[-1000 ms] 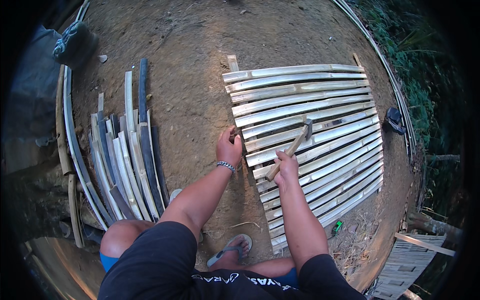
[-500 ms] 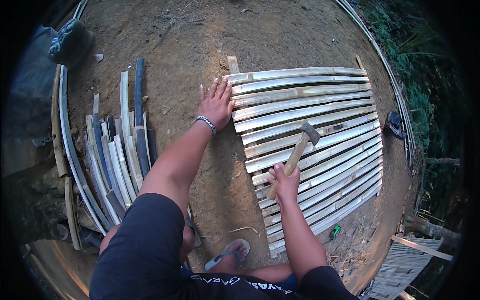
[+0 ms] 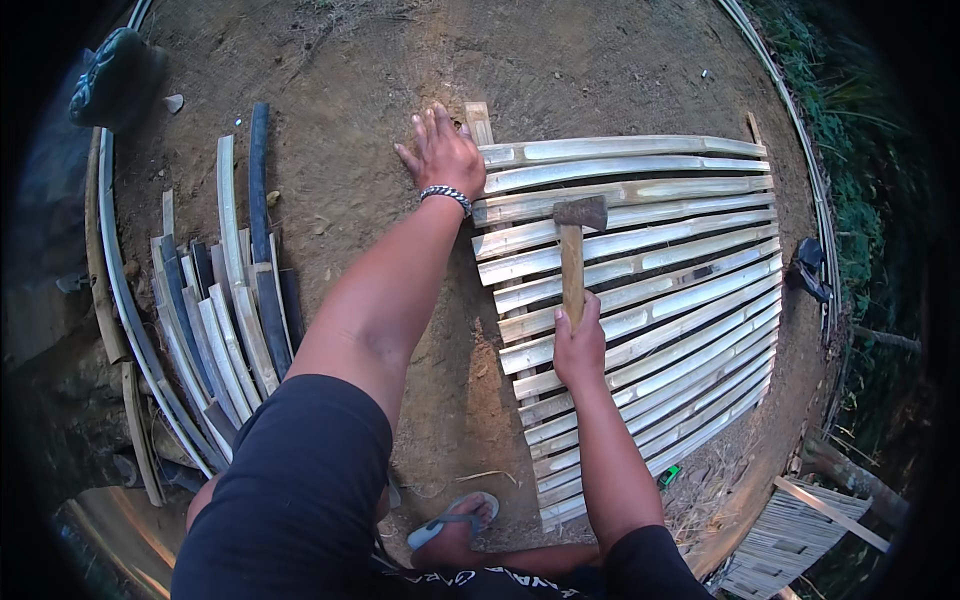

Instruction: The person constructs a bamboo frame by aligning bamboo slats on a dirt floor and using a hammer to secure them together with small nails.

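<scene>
My right hand (image 3: 580,343) is wrapped round the wooden handle of a hatchet (image 3: 573,265), whose dark metal head points away from me above the slats. Below it lies a panel of pale split-bamboo slats (image 3: 640,268), set side by side across a support strip at each end. At the panel's far left corner, my left hand (image 3: 447,150) has its fingers spread, beside the jutting end of the left support strip (image 3: 478,122). Its wrist wears a chain bracelet. Whether the palm presses on the slat ends or the ground is hidden.
Loose bamboo strips (image 3: 225,320) lie in a pile on the left, with long curved poles (image 3: 118,290) beyond them. A dark bag-like bundle (image 3: 118,78) sits at the far left. Right of the panel are a black object (image 3: 810,270) and a small green item (image 3: 669,476).
My left hand has moved away from me, up along the panel's left end to its far corner. My right hand has raised the hatchet farther forward, its handle now nearly straight ahead.
</scene>
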A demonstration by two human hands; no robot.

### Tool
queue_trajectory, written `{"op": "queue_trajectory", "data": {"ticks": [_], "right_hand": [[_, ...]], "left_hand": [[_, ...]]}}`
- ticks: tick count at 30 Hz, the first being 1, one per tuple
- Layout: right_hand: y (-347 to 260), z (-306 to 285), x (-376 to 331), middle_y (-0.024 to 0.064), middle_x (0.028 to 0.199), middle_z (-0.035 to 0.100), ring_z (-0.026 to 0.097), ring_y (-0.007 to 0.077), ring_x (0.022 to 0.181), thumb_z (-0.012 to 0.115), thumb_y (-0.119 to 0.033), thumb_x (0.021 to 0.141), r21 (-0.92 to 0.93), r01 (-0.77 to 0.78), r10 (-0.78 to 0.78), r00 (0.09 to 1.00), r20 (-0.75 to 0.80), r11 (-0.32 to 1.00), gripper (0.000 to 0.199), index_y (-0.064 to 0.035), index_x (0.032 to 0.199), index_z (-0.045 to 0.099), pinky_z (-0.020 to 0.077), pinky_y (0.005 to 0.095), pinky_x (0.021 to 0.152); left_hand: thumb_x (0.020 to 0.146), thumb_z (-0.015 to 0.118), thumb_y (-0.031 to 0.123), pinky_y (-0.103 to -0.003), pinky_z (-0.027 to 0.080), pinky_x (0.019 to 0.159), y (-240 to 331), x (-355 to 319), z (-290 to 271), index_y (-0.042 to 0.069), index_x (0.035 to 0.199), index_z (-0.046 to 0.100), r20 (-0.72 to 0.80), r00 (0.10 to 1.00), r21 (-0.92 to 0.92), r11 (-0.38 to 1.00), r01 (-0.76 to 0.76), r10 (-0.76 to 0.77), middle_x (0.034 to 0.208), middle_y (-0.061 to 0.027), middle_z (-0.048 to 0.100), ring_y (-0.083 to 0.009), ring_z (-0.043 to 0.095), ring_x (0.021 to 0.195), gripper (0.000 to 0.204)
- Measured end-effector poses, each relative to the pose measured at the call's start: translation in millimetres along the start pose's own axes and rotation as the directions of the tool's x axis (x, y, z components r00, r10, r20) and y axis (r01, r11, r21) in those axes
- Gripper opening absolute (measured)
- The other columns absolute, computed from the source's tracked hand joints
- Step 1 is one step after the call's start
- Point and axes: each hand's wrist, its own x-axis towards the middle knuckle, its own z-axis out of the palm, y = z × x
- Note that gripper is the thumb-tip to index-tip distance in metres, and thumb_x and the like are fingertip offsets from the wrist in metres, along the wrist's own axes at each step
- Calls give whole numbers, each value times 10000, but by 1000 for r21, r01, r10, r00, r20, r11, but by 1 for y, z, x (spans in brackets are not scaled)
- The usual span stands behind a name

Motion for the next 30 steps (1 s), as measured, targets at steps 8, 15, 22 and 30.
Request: {"op": "queue_trajectory", "data": {"ticks": [8,15,22,30], "right_hand": [[-5,-10,6,176,803,651,662,315,677,536,-234,1021,65,-134,124,982,143,989,478,-12,1417,385,517,424,672],[-72,-40,33,187,939,640,662,250,775,519,-151,1026,222,142,-140,990,-25,965,448,17,1417,380,525,364,693],[-85,-26,51,346,1058,648,645,505,980,494,-179,1018,-210,38,8,977,215,977,487,33,1422,323,518,556,845],[-106,-45,57,317,1067,656,643,506,973,487,-185,1027,-37,119,-111,980,165,992,410,21,1361,369,516,551,845]], "left_hand": [[1048,311,309,-540,-42,1242,-9,4,9,40,1580,215,-25,1000,-94,996,12,-15,1652,-119,251,-286,95,1561,604],[1035,361,287,-538,-40,1237,-21,7,14,65,1566,267,-109,994,-111,994,-9,-3,1631,-126,304,-308,156,1548,583],[1031,367,281,-559,-15,1236,-7,4,14,65,1566,259,-93,996,-74,997,-2,-5,1627,-127,310,-325,157,1546,587],[1027,363,273,-583,-1,1235,-13,3,7,77,1564,262,-107,994,32,999,14,-11,1628,-137,298,-331,145,1546,580]]}}
